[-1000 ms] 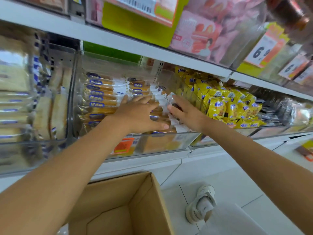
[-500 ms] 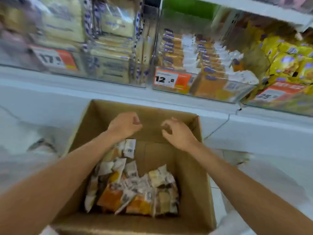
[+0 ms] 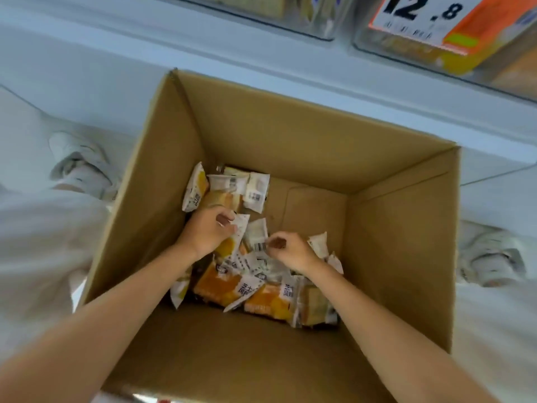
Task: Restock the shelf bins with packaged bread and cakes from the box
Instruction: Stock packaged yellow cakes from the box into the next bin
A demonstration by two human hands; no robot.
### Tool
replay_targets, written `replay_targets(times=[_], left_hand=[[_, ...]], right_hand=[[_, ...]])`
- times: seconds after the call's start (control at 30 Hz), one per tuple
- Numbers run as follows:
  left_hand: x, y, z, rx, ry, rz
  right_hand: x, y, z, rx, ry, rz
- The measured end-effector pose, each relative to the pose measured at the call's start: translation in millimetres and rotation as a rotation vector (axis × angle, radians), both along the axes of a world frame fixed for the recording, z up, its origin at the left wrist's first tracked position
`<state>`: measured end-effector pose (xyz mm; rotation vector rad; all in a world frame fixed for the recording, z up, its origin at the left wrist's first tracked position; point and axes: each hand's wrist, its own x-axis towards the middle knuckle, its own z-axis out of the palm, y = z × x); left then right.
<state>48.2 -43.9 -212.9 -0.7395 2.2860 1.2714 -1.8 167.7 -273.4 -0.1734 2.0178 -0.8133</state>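
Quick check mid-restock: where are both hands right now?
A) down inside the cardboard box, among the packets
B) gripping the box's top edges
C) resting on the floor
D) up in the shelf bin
A: the left hand and right hand are both down inside the cardboard box, among the cake packets. The left hand grips one packet.

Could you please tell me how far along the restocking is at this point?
Done: the bin behind the 12.8 tag shows stock, and much of the floor of the box is bare. In hand: the left hand and right hand each grip one of the cake packets. Left: the rest of that pile, to be shelved.
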Motion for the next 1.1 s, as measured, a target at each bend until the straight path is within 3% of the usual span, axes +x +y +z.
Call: replay_targets(times=[0.13, 0.23, 0.4, 0.57, 0.67, 0.83, 0.93, 1.1], left_hand=[[10.5, -9.5, -6.3, 0.017, -0.035, 0.037], [16.0, -7.6, -8.2, 0.026, -0.049, 0.036], [11.4, -3.1, 4.9, 0.11, -0.028, 0.005], [5.0, 6.4, 15.3, 0.212, -0.205, -0.062], [2.9, 6.2, 16.5, 0.257, -0.142, 0.132], [10.8, -10.5, 8.6, 0.335, -0.08, 0.279], [14.4, -13.0, 11.0, 0.34, -0.056, 0.319], [10.6, -3.8, 12.4, 0.249, 0.037, 0.314]], right_hand=[[37.2, -36.0, -1.7, -0.022, -0.114, 0.33], [54.6, -37.3, -9.1, -0.003, 0.078, 0.484], [15.6, -13.2, 26.2, -0.11, 0.004, 0.298], [-18.6, 14.3, 91.9, -0.295, -0.041, 0.067], [-15.0, 27.3, 81.9, -0.17, -0.118, -0.046], [22.6, 31.1, 16.1, 0.284, -0.11, 0.446], [38.9, 27.4, -0.6, 0.347, -0.02, 0.572], [25.3, 27.4, 10.4, 0.29, 0.01, 0.52]])
